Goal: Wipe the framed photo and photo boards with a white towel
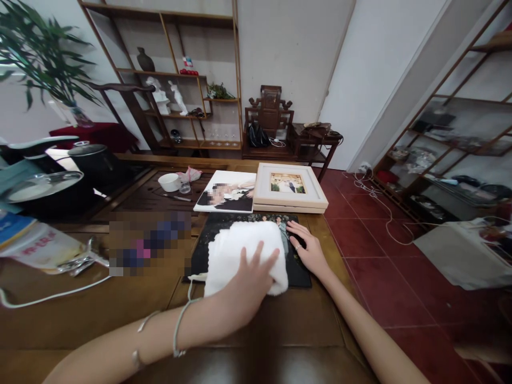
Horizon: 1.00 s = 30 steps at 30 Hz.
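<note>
A folded white towel [228, 250] lies over a dark photo panel [298, 272] on the wooden table. My left hand [250, 277] presses on the towel from above, its fingers spread across the cloth; the thumb is hard to make out. At the panel's right edge rests my right hand [310, 253], fingers stretched out and touching the picture surface. Two figures in the picture show beyond the towel, which hides much of the panel.
Behind the panel lie a white-edged photo panel [236, 205] and a pale framed picture [290, 201] on another frame. To the left are a white cup [169, 182], a printed bag [44, 245], a white cable [60, 294] and a black kettle [98, 165].
</note>
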Each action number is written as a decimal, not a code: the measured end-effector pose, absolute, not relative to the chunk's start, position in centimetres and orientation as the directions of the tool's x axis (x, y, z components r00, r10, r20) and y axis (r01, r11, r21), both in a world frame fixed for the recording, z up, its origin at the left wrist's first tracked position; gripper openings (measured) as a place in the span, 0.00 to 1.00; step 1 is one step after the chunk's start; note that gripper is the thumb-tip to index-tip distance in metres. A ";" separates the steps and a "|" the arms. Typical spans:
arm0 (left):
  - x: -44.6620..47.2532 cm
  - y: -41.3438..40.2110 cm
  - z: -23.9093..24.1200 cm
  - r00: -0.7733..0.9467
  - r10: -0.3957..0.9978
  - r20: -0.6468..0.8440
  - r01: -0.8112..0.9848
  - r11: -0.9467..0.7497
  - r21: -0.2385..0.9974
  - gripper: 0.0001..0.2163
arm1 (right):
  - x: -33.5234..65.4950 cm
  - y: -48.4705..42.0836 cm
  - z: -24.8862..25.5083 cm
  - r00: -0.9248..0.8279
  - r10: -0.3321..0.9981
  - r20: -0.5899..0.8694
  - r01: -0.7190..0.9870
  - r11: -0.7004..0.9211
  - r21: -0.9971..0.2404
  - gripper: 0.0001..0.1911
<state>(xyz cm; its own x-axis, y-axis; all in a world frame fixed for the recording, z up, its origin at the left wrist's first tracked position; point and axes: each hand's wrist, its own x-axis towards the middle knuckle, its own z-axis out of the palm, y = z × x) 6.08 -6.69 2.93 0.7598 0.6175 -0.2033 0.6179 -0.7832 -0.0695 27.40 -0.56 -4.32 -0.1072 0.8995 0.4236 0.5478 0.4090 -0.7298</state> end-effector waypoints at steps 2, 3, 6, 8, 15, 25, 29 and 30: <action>6.0 -8.1 3.4 0.781 0.565 -0.267 0.579 -0.815 -0.028 0.18 | 27.4 -0.6 -4.3 -0.112 0.899 0.423 0.548 0.411 -0.729 0.15; 5.9 -8.5 3.7 0.790 0.539 -0.293 0.563 -0.826 -0.002 0.17 | 27.4 -0.6 -4.3 -0.113 0.899 0.423 0.547 0.412 -0.729 0.15; 5.4 -8.4 4.5 0.808 0.503 -0.308 0.543 -0.838 0.055 0.17 | 27.4 -0.6 -4.2 -0.117 0.897 0.426 0.542 0.417 -0.730 0.15; 5.1 -7.4 4.8 0.792 0.541 -0.284 0.576 -0.816 0.052 0.18 | 27.4 -0.7 -4.2 -0.113 0.898 0.424 0.542 0.414 -0.731 0.15; 4.6 -2.4 3.6 0.558 0.812 -0.169 0.807 -0.579 -0.116 0.19 | 27.4 -0.6 -4.3 -0.107 0.899 0.425 0.552 0.410 -0.726 0.15; 5.4 -7.4 4.7 0.759 0.550 -0.348 0.583 -0.813 -0.012 0.22 | 27.4 -0.5 -4.2 -0.125 0.898 0.422 0.568 0.414 -0.711 0.15; 5.2 -7.7 5.2 0.789 0.511 -0.341 0.560 -0.827 0.057 0.20 | 27.5 -0.6 -4.2 -0.133 0.895 0.425 0.569 0.420 -0.707 0.16; 5.0 -7.2 5.2 0.788 0.525 -0.322 0.571 -0.818 0.064 0.19 | 27.5 -0.6 -4.2 -0.132 0.896 0.424 0.570 0.419 -0.707 0.16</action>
